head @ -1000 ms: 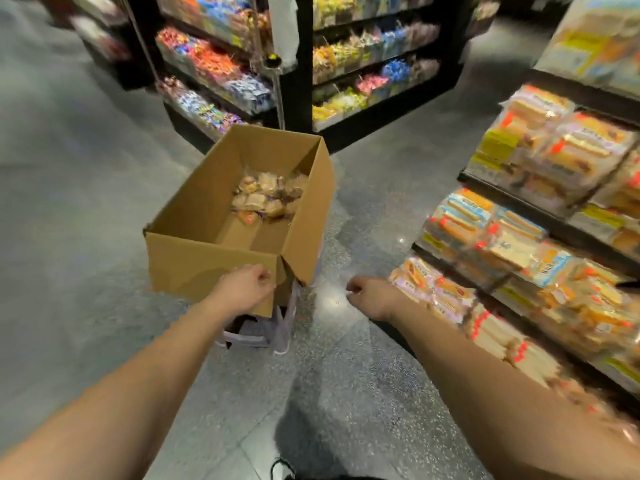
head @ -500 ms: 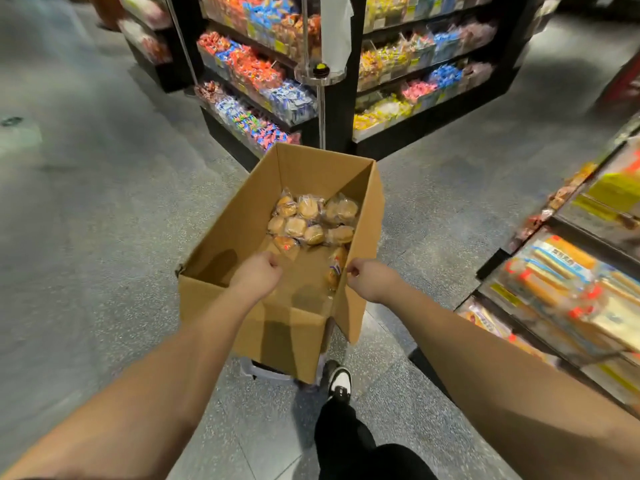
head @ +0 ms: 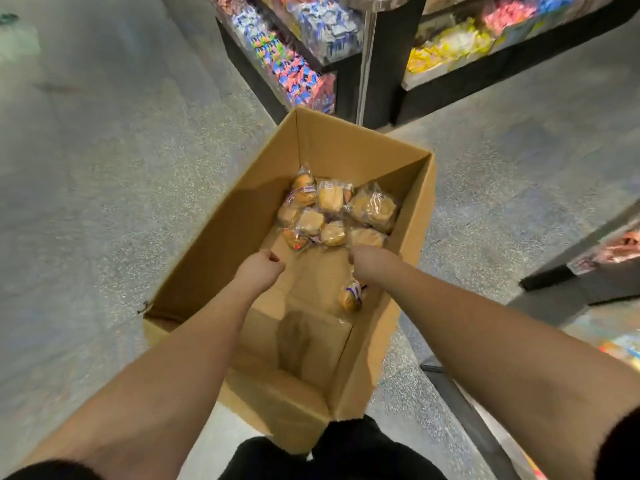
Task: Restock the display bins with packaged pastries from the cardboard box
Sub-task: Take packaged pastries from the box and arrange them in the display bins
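Floor (head: pixel 86 168) on the left is bare speckled grey. Cardboard box (head: pixel 221 244) sits open in the middle, right under the view now; a sec ago it was further off w/ the left hand on its near edge and the right hand out in the aisle. Both arms have since come in over the rim.

Left hand (head: pixel 259 270) hangs inside the box just short of the packaged pastries (head: pixel 332 213), fingers curled under, nothing in them as far as I can see. The pile lies bunched toward the far end of the box floor. One stray pastry pack (head: pixel 351 297) lies apart, nearer the front, against the right wall.

Right hand (head: pixel 367 259) is at the near edge of the pile, knuckles up; fingers hidden beneath, so can't tell if they've closed on a pack or are just touching.

Candy shelves (head: pixel 311 57) stand beyond the box; display bins (head: pixel 620 244) barely show at the far right edge.

Means: reach phase done, pick-up about to start, no pack lifted yet. Bins are off to the right, so a turn is needed after the grab.
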{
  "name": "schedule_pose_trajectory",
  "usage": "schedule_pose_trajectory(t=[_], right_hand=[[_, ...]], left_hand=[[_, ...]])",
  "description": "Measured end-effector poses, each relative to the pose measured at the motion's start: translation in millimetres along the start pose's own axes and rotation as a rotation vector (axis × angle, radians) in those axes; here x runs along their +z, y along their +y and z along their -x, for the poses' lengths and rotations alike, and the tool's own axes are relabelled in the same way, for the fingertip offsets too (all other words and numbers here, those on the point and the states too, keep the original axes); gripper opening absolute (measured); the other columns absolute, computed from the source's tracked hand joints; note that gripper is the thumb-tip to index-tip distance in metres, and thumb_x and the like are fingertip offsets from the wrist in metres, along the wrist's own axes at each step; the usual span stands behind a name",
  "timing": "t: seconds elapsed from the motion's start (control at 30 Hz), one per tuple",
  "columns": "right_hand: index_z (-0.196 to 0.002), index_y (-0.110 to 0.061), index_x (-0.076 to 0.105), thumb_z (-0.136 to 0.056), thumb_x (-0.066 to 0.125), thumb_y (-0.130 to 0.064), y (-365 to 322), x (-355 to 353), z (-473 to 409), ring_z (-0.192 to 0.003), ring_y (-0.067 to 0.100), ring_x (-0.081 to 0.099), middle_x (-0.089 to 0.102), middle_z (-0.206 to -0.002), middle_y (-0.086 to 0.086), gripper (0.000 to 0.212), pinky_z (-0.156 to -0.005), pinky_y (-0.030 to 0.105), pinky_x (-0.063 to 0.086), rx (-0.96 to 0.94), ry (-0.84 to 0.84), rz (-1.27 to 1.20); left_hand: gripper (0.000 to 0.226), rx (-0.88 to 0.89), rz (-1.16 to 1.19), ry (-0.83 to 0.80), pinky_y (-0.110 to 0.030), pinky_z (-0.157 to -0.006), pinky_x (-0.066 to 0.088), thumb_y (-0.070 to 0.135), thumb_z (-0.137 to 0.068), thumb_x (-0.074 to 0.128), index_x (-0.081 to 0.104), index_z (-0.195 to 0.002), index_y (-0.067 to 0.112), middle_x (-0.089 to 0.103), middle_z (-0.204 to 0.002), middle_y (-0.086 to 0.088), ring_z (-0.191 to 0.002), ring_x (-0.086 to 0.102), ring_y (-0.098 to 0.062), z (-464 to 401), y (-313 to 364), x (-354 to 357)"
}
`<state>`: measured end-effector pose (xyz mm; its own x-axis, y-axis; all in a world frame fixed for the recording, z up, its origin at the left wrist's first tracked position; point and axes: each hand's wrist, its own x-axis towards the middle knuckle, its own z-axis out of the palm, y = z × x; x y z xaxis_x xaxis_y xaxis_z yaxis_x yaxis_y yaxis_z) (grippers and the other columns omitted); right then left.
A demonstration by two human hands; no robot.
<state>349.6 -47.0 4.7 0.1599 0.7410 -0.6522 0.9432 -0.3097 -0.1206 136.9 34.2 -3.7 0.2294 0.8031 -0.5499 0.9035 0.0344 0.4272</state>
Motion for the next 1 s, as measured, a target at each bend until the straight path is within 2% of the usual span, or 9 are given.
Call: schedule_pose_trajectory(t=[0.13,0.27,0.33,0.43,0.5,0.6,0.7,0.8,1.0], right_hand=[[-0.123,-0.007,0.059,-0.097,0.046,-0.001,4.1,11.6,-46.1,-0.106,0.029,0.057,0.057,-0.124,0.012,0.03,-0.084,0.04,0.054,-0.026,-0.111,0.152],[-0.132,-0.006,0.054,-0.099,0.045,-0.004,11.5,34.7,-93.8,-0.121,0.034,0.055,0.055,-0.135,0.016,0.034,-0.098,0.047,0.05,-0.038,-0.247,0.242],[-0.141,-0.008,0.048,-0.103,0.037,-0.007,13.4,44.5,-114.3,-0.133,0.036,0.044,0.044,-0.146,0.018,0.039,-0.104,0.051,0.045,-0.054,-0.267,0.328],[-0.153,-0.019,0.033,-0.107,0.037,-0.017,8.0,58.4,-138.4,-0.145,0.035,0.026,0.028,-0.158,0.013,0.046,-0.113,0.054,0.033,-0.134,-0.31,0.534],[-0.154,-0.022,0.031,-0.105,0.042,-0.017,1.0,69.0,-150.0,-0.143,0.034,0.03,0.031,-0.157,0.009,0.05,-0.108,0.052,0.035,-0.191,-0.346,0.617],[-0.154,-0.022,0.03,-0.103,0.043,-0.012,-3.6,89.5,-163.4,-0.141,0.031,0.033,0.034,-0.156,0.007,0.054,-0.11,0.045,0.033,-0.242,-0.386,0.66],[-0.153,-0.023,0.032,-0.101,0.049,-0.016,-3.1,100.4,-172.6,-0.14,0.03,0.035,0.039,-0.153,0.008,0.055,-0.114,0.043,0.03,-0.253,-0.443,0.702],[-0.151,-0.023,0.036,-0.097,0.058,-0.018,-3.2,103.8,-178.4,-0.137,0.031,0.039,0.043,-0.148,0.009,0.058,-0.111,0.041,0.034,-0.246,-0.478,0.687],[-0.147,-0.024,0.043,-0.093,0.063,-0.022,-4.8,117.8,-188.2,-0.133,0.028,0.046,0.051,-0.143,0.005,0.057,-0.112,0.043,0.034,-0.284,-0.463,0.755]], left_hand=[[0.018,-0.106,0.069,-0.057,-0.033,-0.078,0.049,0.026,-0.094,0.059,0.062,-0.105,0.013,0.066,-0.103,-0.008,-0.094,0.06,-0.025,-46.7,-10.3,17.9],[0.019,-0.258,0.295,-0.098,-0.033,-0.077,0.047,0.021,-0.097,0.058,0.059,-0.111,0.009,0.059,-0.102,-0.009,-0.094,0.054,-0.027,-94.9,-19.8,39.3],[0.025,-0.302,0.399,-0.124,-0.032,-0.071,0.045,0.019,-0.097,0.057,0.058,-0.115,0.003,0.057,-0.092,-0.01,-0.093,0.055,-0.028,-121.7,-24.4,53.0],[0.035,-0.347,0.448,-0.155,-0.035,-0.065,0.047,0.023,-0.097,0.059,0.058,-0.122,-0.001,0.06,-0.094,-0.015,-0.09,0.06,-0.031,-161.8,-31.5,74.4],[0.039,-0.377,0.511,-0.179,-0.036,-0.065,0.05,0.024,-0.096,0.06,0.058,-0.126,0.0,0.063,-0.1,-0.017,-0.093,0.063,-0.035,-186.0,-37.4,87.3],[0.048,-0.441,0.56,-0.186,-0.045,-0.073,0.055,0.033,-0.09,0.066,0.054,-0.127,0.005,0.062,-0.122,-0.024,-0.111,0.062,-0.04,-219.4,-47.5,108.2],[0.063,-0.451,0.649,-0.178,-0.035,-0.069,0.046,0.038,-0.082,0.074,0.052,-0.129,0.003,0.062,-0.124,-0.024,-0.11,0.062,-0.038,-242.1,-50.8,124.8],[0.077,-0.466,0.749,-0.138,-0.033,-0.086,0.051,0.038,-0.07,0.082,0.052,-0.133,0.003,0.064,-0.122,-0.014,-0.104,0.062,-0.031,-260.2,-52.2,133.9],[0.053,-0.467,0.831,-0.061,-0.03,-0.077,0.044,0.037,-0.081,0.076,0.061,-0.114,0.0,0.066,-0.108,-0.012,-0.096,0.062,-0.03,-280.6,-41.4,141.4]])
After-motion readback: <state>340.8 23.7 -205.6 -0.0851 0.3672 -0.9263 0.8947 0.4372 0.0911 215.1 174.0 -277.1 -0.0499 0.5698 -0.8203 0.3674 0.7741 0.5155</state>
